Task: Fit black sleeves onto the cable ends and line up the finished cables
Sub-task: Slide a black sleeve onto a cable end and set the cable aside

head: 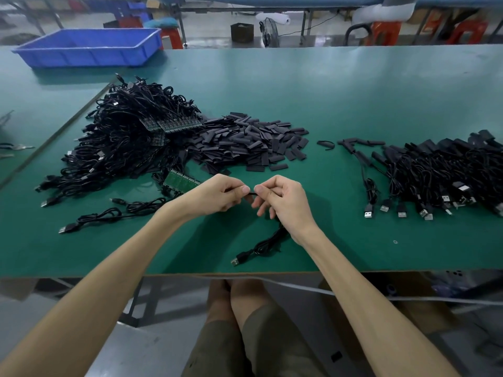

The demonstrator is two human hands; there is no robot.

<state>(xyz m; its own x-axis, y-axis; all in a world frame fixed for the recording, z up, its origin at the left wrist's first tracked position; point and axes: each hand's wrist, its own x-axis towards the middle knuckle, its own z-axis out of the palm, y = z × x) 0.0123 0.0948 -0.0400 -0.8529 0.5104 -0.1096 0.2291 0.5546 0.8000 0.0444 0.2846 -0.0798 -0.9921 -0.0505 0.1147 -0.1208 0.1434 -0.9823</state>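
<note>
My left hand [217, 195] and my right hand [283, 200] meet above the green table [353, 91], both pinching a small black piece [251, 194] between thumbs and fingers; whether it is a sleeve or a cable end is hidden. A black USB cable [261, 246] hangs from my right hand, its plug [236, 261] lying near the front edge. A heap of loose black sleeves [245, 140] lies beyond my hands. Unsleeved cables with green boards [130, 137] are piled at the left. Finished cables [435, 170] lie in a row at the right.
A blue plastic bin [89, 47] stands at the far left corner. A green circuit board strip [181, 183] lies just left of my left hand, with two loose cables [109, 213] in front of the pile. A few stray sleeves [353, 142] sit between heap and row.
</note>
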